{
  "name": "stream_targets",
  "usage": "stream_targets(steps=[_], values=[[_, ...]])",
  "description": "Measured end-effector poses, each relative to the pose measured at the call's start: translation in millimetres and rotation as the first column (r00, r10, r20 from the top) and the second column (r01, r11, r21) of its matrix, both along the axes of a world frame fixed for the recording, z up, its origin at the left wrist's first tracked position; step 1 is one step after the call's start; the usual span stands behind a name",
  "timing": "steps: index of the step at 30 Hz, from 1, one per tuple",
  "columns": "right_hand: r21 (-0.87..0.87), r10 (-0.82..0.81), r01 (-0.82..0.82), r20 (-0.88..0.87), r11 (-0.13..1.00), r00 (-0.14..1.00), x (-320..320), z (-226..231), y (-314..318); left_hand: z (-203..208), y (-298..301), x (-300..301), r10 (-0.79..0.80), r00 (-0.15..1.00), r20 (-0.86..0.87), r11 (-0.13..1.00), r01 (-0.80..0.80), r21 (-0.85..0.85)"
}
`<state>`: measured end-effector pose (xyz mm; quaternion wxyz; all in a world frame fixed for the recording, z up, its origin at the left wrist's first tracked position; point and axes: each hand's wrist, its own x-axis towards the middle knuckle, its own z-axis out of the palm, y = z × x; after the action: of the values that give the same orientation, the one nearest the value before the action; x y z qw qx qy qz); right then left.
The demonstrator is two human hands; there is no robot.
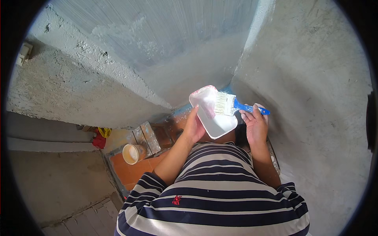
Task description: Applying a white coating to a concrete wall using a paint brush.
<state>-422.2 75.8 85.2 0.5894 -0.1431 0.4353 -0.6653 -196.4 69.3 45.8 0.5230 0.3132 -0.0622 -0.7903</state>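
Observation:
My left hand (193, 126) grips the left side of a white plastic tub (224, 125), its thumb over the rim and the other fingers hidden beneath. The tub is shallow, with rounded corners and pinkish-white smears inside. In my right hand (256, 125) is a flat paintbrush (242, 106) with a blue handle, pinched near the handle's end. Its pale bristles, coated in white, point left over the tub's opening. I cannot tell whether the bristles touch the tub's inner wall.
Ahead stands a wall (189, 43) streaked with white paint, meeting a grey wall (315, 78) on the right. A rough ledge (78, 78) runs along the left. Lower left, a bucket (133, 153) stands by a paint-spattered wooden piece (149, 137) above orange floor tiles (123, 170).

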Motion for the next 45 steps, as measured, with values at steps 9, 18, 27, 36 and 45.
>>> stream_targets(steps=[9,18,27,36,45], values=[[-0.001,0.023,-0.023,0.056,1.000,0.998,14,0,-9,-5,-6,14,-0.025,0.995,-0.095,0.999,0.022,-0.031],[0.031,0.023,-0.026,0.087,0.999,0.996,54,-14,-14,-19,-18,39,-0.056,0.997,-0.053,0.997,0.053,-0.056],[0.005,-0.080,0.080,0.197,0.997,0.977,90,-24,-41,-29,-38,132,0.006,0.999,0.041,1.000,-0.006,-0.005],[-0.008,-0.296,0.303,0.194,0.953,0.935,105,-75,-51,-39,-49,225,-0.034,0.987,0.157,0.999,0.028,0.043],[-0.027,-0.443,0.462,0.240,0.886,0.864,126,-109,-39,-56,-71,270,-0.181,0.956,0.230,0.983,0.178,0.031]])
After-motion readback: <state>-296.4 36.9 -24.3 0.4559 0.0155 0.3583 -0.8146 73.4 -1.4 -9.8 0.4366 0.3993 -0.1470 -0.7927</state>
